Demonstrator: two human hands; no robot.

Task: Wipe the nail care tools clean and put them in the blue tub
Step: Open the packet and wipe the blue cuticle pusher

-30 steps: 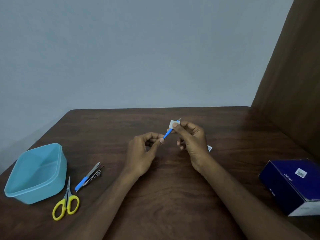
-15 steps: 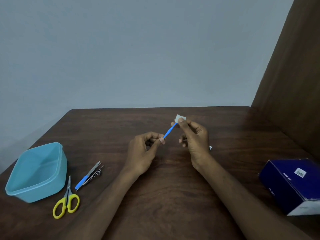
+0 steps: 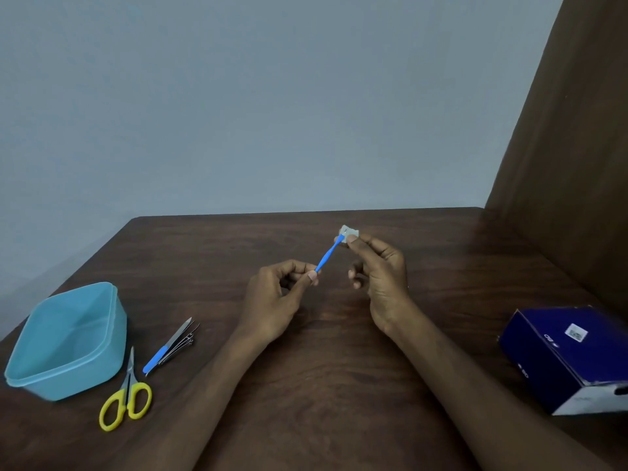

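Note:
My left hand (image 3: 275, 300) pinches the lower end of a thin blue-handled nail tool (image 3: 327, 256) above the table's middle. My right hand (image 3: 380, 273) pinches a small white wipe (image 3: 348, 232) around the tool's upper tip, which is hidden inside the wipe. The light blue tub (image 3: 64, 338) stands at the left edge with nothing visible in it. Beside it lie yellow-handled scissors (image 3: 125, 399), a blue-handled file (image 3: 166, 346) and thin metal tools (image 3: 181, 345).
A dark blue cardboard box (image 3: 571, 355) sits at the right. A brown wooden panel (image 3: 571, 164) rises along the right side, a grey wall behind. The dark wooden table (image 3: 323, 385) shows bare wood between my forearms.
My right hand slid the wipe up along the blue tool from mid-handle to its tip. The left hand kept its pinch and barely moved.

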